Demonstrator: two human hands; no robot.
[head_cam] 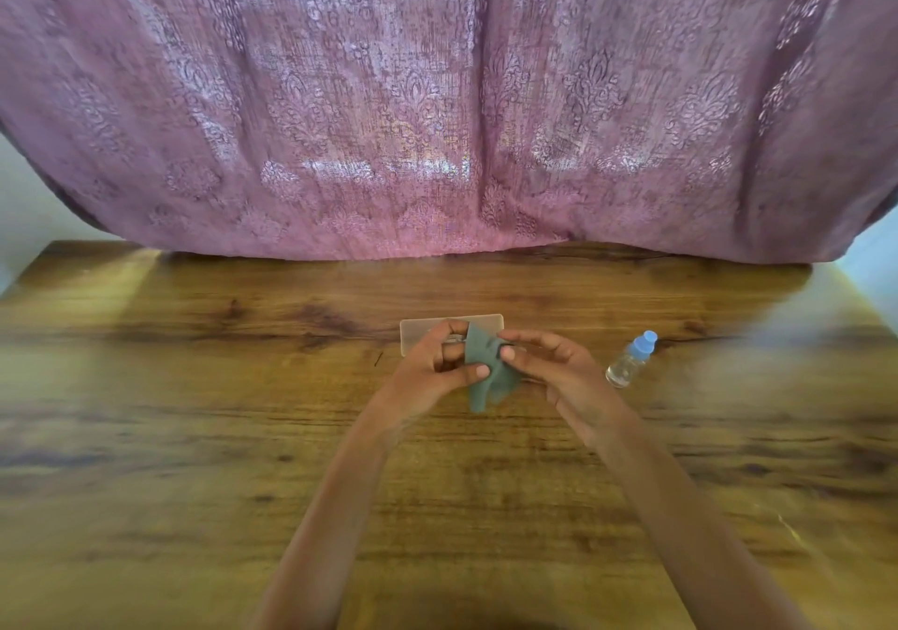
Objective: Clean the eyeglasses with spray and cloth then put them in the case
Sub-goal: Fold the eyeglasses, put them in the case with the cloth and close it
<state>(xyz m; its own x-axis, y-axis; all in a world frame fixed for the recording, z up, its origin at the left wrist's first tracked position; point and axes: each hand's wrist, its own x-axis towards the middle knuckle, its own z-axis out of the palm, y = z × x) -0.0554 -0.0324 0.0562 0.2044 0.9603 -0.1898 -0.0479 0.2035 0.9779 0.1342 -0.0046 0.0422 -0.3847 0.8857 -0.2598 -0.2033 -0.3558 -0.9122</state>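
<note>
Head view: at frame centre, left hand (432,367) and right hand (549,362) pinch a grey-green cloth (488,372) around barely visible eyeglasses (454,338), above the table (194,386). Case (418,325) behind them; spray bottle (630,359) right.

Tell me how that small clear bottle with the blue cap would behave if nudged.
The bottle lies on its side on the wooden table, so its round body would probably roll. It looks small and mostly empty, so likely light. The clear wall may be slippery.
</note>
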